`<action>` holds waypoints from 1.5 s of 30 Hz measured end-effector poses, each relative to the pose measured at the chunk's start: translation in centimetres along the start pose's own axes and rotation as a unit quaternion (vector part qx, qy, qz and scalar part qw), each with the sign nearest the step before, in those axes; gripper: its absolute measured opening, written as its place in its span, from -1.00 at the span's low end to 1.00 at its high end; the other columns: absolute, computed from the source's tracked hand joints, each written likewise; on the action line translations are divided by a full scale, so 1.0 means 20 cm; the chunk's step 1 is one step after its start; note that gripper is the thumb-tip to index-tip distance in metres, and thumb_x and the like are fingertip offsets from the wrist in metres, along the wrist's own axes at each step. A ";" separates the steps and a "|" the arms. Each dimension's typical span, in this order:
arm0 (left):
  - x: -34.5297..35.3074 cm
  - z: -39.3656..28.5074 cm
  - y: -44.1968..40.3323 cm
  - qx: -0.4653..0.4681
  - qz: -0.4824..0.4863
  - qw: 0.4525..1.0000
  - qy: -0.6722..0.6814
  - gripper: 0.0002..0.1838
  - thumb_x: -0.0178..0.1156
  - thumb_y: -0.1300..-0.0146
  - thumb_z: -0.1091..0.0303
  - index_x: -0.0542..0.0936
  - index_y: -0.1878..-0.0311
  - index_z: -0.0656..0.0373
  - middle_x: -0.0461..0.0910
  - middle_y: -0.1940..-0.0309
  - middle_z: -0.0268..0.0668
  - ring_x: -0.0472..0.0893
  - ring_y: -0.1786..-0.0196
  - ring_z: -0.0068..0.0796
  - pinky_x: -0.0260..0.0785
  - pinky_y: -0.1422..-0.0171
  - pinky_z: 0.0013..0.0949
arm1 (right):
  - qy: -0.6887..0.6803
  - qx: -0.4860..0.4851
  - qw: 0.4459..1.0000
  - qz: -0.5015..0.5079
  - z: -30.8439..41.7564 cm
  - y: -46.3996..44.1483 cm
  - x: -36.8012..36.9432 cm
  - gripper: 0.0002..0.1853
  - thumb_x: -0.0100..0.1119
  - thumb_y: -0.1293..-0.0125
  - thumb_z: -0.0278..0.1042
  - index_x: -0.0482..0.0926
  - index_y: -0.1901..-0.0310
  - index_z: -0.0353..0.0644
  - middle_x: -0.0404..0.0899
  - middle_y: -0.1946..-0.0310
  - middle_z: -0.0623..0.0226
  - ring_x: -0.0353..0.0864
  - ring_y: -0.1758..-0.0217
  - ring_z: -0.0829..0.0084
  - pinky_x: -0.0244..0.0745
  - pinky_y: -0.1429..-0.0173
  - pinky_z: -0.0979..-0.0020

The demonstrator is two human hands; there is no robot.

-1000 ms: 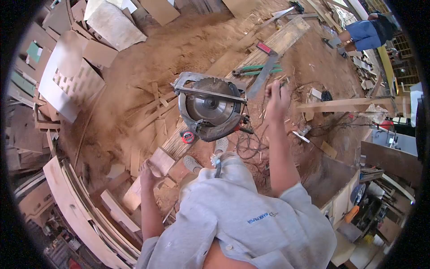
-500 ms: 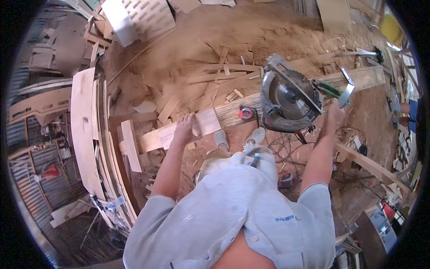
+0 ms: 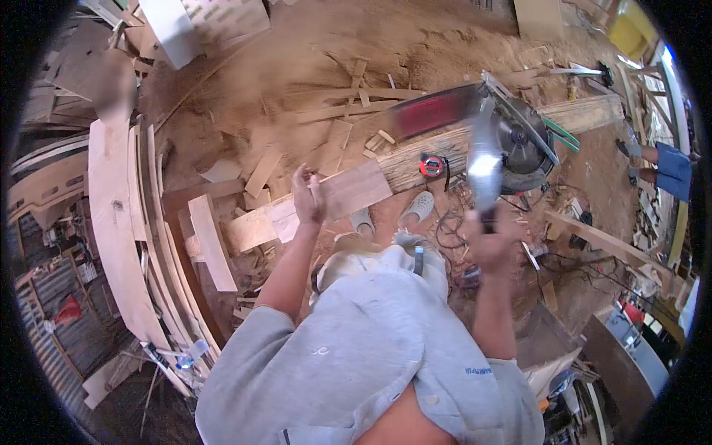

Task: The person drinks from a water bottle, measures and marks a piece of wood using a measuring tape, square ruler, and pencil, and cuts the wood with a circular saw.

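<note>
A metal try square [image 3: 486,167] is in my right hand [image 3: 493,237]; its handle points away from me and its blade, blurred with a dark red sheen, reaches left. The fist around it is smeared by motion. My left hand [image 3: 309,196] is open, fingers loosely apart, over a short smooth board [image 3: 352,189]. That board lies on a long rough plank [image 3: 415,163]. A red and black tape measure [image 3: 432,165] sits on the plank just right of the board. Farther right stands a circular saw [image 3: 519,144], blade exposed, partly hidden behind the square.
Stacked boards [image 3: 122,222] lean at the left, beside a short loose board [image 3: 211,241]. Offcuts [image 3: 341,144] and sawdust cover the ground. Cables [image 3: 449,230] run near my feet. A beam [image 3: 608,241] lies at right, and another person's legs [image 3: 649,156] show at the far right.
My right hand has swung left and closer to my body with the try square, its blade turning into view. My left hand has lifted off the board and opened.
</note>
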State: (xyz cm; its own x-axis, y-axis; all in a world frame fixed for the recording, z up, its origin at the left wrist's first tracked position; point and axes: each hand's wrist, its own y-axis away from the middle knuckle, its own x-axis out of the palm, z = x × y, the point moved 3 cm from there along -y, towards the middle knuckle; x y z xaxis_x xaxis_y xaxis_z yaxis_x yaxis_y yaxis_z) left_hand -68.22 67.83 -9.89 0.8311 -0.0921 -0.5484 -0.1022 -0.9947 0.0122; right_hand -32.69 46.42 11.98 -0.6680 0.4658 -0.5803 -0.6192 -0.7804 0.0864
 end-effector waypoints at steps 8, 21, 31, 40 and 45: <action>0.00 0.05 -0.04 0.165 -0.106 0.979 -0.061 -0.43 0.24 -0.51 0.10 0.50 -0.42 0.27 0.56 -0.30 0.08 0.54 -0.34 0.09 0.36 -0.48 0.07 | 0.091 -0.013 0.990 0.102 -0.35 0.27 1.06 -0.64 0.45 -0.31 -0.10 0.62 0.14 -0.23 0.70 0.39 -0.01 0.73 0.30 -0.15 0.62 0.16 -0.06; 0.04 -0.04 -0.08 0.059 -0.004 0.991 -0.124 -0.52 0.28 -0.45 0.11 0.60 -0.32 0.15 0.60 -0.10 0.01 0.59 -0.20 0.10 0.46 -0.35 0.05 | 0.136 0.044 0.968 0.206 -0.44 0.33 1.24 -0.53 0.47 -0.32 -0.01 0.61 0.05 -0.30 0.60 0.10 -0.19 0.69 0.02 -0.25 0.62 -0.05 -0.12; 0.02 -0.20 -0.08 0.125 0.044 0.975 -0.177 -0.48 0.41 -0.38 0.00 0.67 -0.26 0.12 0.60 -0.03 -0.05 0.57 -0.12 0.03 0.48 -0.26 0.02 | -0.003 0.046 0.999 0.021 -0.51 0.32 1.06 -0.59 0.50 -0.39 -0.02 0.61 0.19 -0.25 0.58 0.43 0.18 0.64 0.40 0.27 0.53 0.25 0.27; 0.04 -0.18 -0.08 0.148 0.035 0.972 -0.178 -0.49 0.41 -0.41 -0.02 0.70 -0.27 0.11 0.61 -0.02 -0.09 0.57 -0.11 0.00 0.49 -0.24 0.01 | 0.131 -0.228 0.953 -0.152 -0.22 0.03 0.85 -0.71 0.09 -0.67 -0.23 0.65 0.14 -0.27 0.60 0.40 0.22 0.62 0.31 0.30 0.50 0.17 0.23; 0.06 -0.14 -0.09 0.148 0.037 0.970 -0.191 -0.49 0.42 -0.41 -0.03 0.70 -0.26 0.10 0.60 -0.03 -0.10 0.56 -0.13 0.00 0.48 -0.26 0.00 | 0.006 -0.035 0.999 0.031 -0.38 0.01 0.92 -0.66 0.26 -0.47 -0.34 0.63 -0.21 -0.25 0.65 0.08 0.09 0.66 0.02 -0.02 0.57 -0.09 -0.01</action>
State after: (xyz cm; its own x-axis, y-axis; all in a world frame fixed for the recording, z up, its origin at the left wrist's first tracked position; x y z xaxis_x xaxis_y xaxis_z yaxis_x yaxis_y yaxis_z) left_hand -65.50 69.30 -8.20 0.5576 -0.0820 -0.8260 -0.3522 -0.9245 -0.1459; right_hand -41.99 51.73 -4.78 -0.6988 0.4118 -0.5849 -0.5468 -0.8347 0.0656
